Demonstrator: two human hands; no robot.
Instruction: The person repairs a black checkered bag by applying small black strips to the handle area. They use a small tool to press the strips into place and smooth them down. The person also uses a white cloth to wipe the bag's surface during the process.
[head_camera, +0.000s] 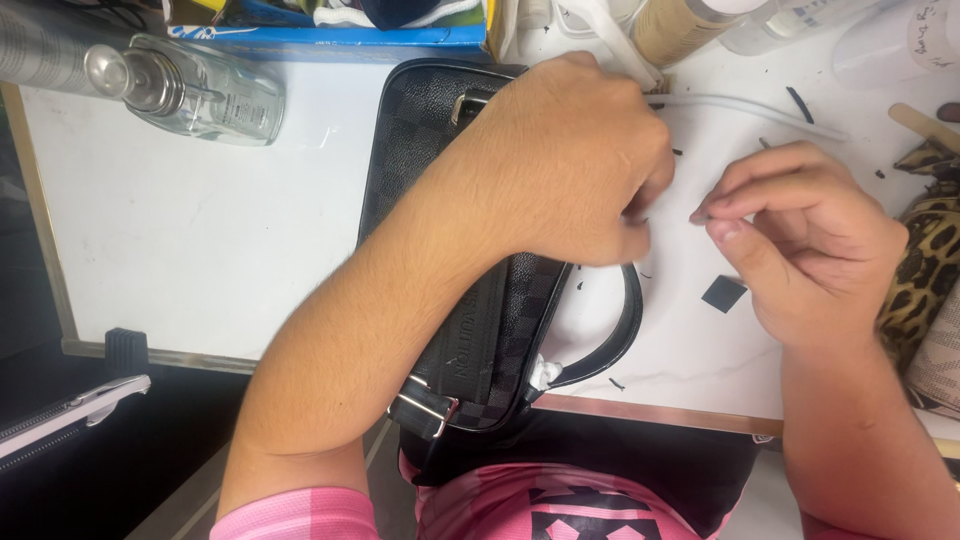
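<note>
A black checkered bag lies on the white table, its dark strap looping out to the right. My left hand rests over the bag's right side with its fingers curled shut near the strap's top; what it grips is hidden. My right hand hovers just right of it, thumb and forefinger pinched together on something too small to make out. A small black square scrap lies on the table under my right hand.
A clear glass bottle lies at the back left. A clear tube and small black scraps lie at the back right. A leopard-print item sits at the right edge. A blue box stands behind the bag.
</note>
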